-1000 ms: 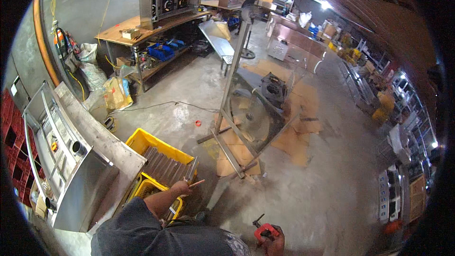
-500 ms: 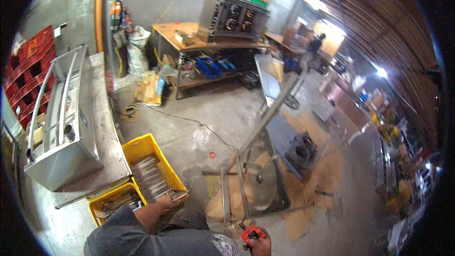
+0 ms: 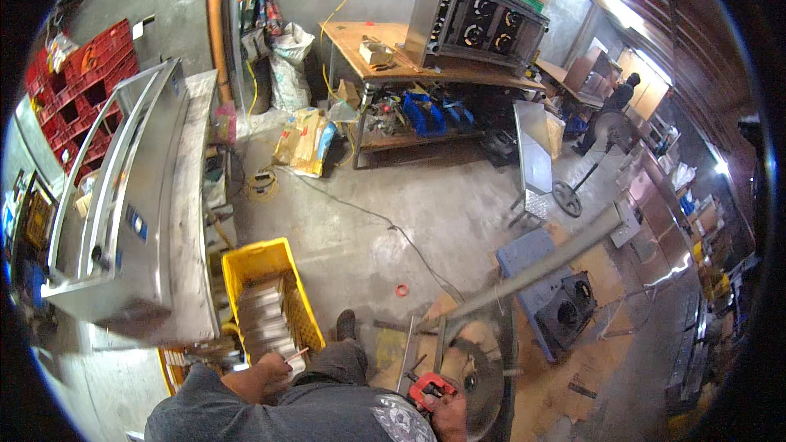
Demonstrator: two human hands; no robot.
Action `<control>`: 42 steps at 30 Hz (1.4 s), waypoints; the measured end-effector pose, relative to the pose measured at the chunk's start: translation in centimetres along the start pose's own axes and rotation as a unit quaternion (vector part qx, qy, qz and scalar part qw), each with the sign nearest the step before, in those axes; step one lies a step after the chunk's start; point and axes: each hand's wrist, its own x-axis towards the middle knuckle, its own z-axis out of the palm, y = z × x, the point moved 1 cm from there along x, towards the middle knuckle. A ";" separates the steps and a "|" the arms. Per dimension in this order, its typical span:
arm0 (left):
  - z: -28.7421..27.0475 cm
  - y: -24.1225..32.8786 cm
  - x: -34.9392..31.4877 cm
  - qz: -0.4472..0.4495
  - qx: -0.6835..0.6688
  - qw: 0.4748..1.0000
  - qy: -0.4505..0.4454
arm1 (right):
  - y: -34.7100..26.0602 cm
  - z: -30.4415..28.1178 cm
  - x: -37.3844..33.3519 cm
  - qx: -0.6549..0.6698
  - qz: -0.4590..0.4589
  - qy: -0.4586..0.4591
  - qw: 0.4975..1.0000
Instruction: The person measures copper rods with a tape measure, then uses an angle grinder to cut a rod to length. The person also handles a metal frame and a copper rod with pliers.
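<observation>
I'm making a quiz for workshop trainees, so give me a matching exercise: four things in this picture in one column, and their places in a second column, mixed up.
Things:
1. yellow plastic crate
2. red metal clamp
3. small red ring
4. blue plastic bins

Places:
A. lower shelf of the wooden workbench
B. bare concrete floor, by the cable
C. at the person's right hand
D. under the person's left hand, beside the steel cabinet

Pairs: 1-D, 2-C, 3-B, 4-A
</observation>
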 end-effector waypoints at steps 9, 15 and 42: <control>-30.8 16.2 14.7 0.068 0.001 0.979 0.193 | -9.8 9.0 24.1 0.066 -0.015 0.050 0.996; -51.1 33.2 9.1 0.314 -0.294 0.884 0.183 | -13.9 11.9 38.2 0.054 0.019 0.031 0.998; -92.0 67.0 42.6 0.360 -0.368 0.839 0.176 | -30.9 20.3 99.2 -0.065 0.057 0.060 0.994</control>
